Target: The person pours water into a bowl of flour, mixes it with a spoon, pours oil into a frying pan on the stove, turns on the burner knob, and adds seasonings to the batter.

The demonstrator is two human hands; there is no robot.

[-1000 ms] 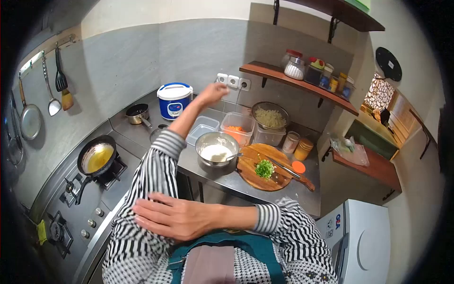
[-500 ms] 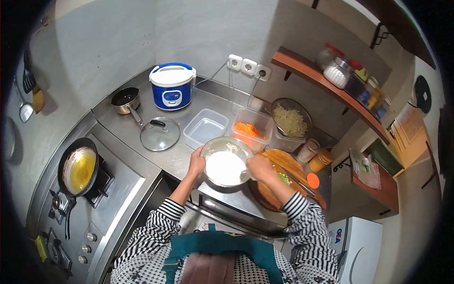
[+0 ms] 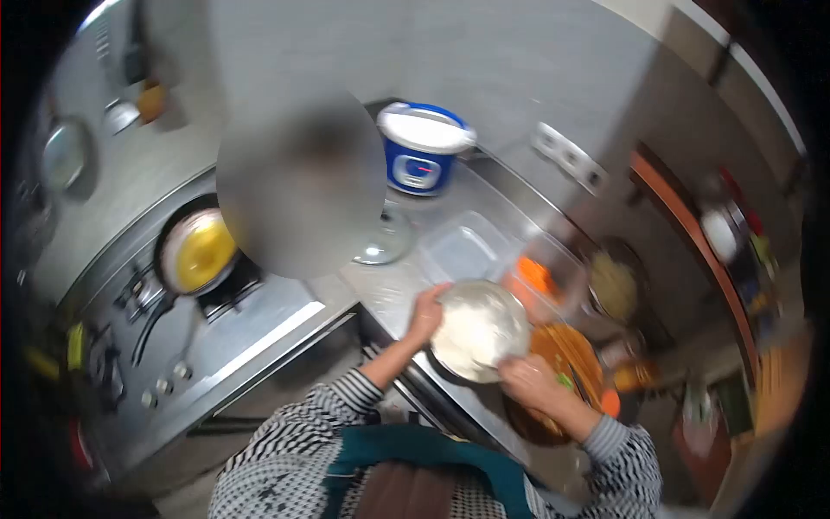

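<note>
A metal mixing bowl (image 3: 521,316) with a pale floury mixture (image 3: 475,336) inside is at the counter's front edge. My left hand (image 3: 426,313) grips its left rim, thumb over the edge. My right hand (image 3: 527,381) is closed at the lower right rim, over what looks like a pale metal utensil dipping into the mixture; motion blur hides its exact kind. Just behind the bowl are a clear plastic container (image 3: 462,246) and another holding shredded carrot (image 3: 536,275). A round wooden cutting board (image 3: 575,355) lies to the right, partly under my right forearm, with chopped green bits on it.
A frying pan (image 3: 164,251) with yellow liquid sits on the stove (image 3: 251,333) at left. A blue rice cooker (image 3: 424,151), a glass lid (image 3: 385,242) and a colander of pale shreds (image 3: 614,285) stand on the counter. A wall shelf (image 3: 692,242) juts out at right. A blurred grey disc covers the back-left counter.
The view has swung left, so the counter things appear farther right and tilted. The bowl remains between both hands. My right hand has shifted to the bowl's lower right rim; the mixture's surface looks different.
</note>
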